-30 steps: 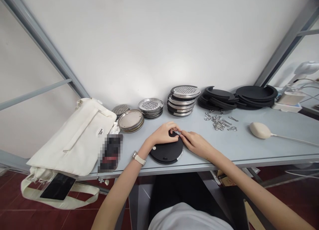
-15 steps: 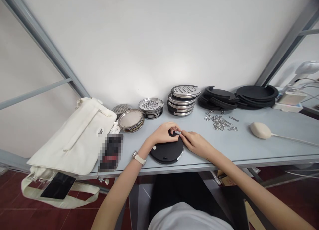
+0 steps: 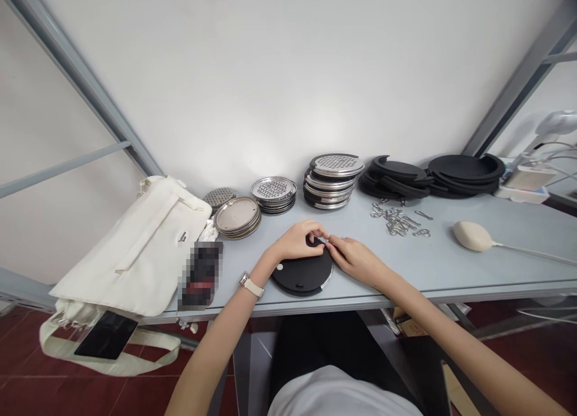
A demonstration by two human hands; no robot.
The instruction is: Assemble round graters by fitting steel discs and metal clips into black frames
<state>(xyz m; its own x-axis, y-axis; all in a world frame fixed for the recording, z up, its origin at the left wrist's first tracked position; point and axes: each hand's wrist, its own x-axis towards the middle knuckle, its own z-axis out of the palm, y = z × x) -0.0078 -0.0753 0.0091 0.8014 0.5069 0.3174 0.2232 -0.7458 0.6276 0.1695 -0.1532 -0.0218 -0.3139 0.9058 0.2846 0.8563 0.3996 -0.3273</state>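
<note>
A black round holder with a shiny metal edge along its right side lies flat near the table's front edge. Curled over its far side is my left hand, thumb on the black surface and fingers bent round the rim. At the upper right of the rim, my right hand is closed, its thumb and fingertips pinched close to my left fingertips. A small shiny bit shows between the two hands, too covered to name. Behind stand a stack of metal grater discs in black holders and several loose metal clips.
Stacks of perforated metal discs and plain metal discs stand left of centre. Black holders are piled at the back right. A white bag lies left; a cream corded object sits right on the grey table.
The hands and the black holder keep the same position and grip. Only a very slight shift of the whole view shows.
</note>
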